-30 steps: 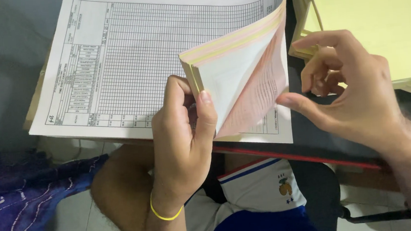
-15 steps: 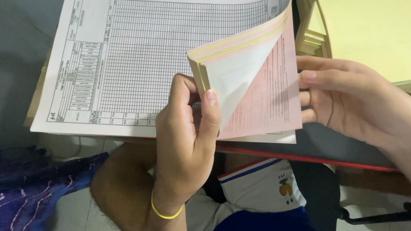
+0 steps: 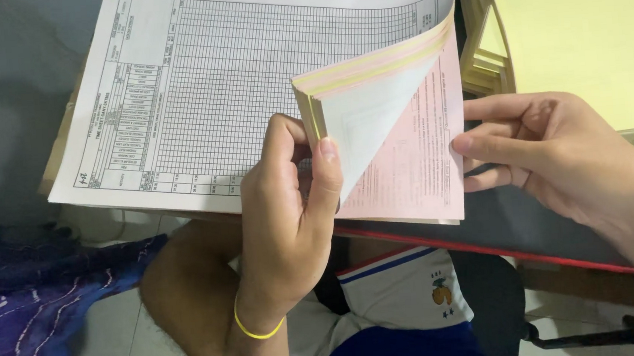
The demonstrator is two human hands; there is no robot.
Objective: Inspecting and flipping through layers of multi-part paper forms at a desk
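I see my left hand (image 3: 289, 203) pinching the folded-back corner of the form pad (image 3: 250, 93) on the dark desk (image 3: 516, 219). My right hand (image 3: 556, 152), fingers loosely extended, touches the pink sheet (image 3: 421, 162); the small print is unreadable, and the yellow paper (image 3: 584, 29) is cut off.

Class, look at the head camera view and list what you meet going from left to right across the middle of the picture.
Blue patterned cloth → white gridded form sheet → left hand pinching the folded-back corner → pink sheet → right hand at the pink sheet's edge.
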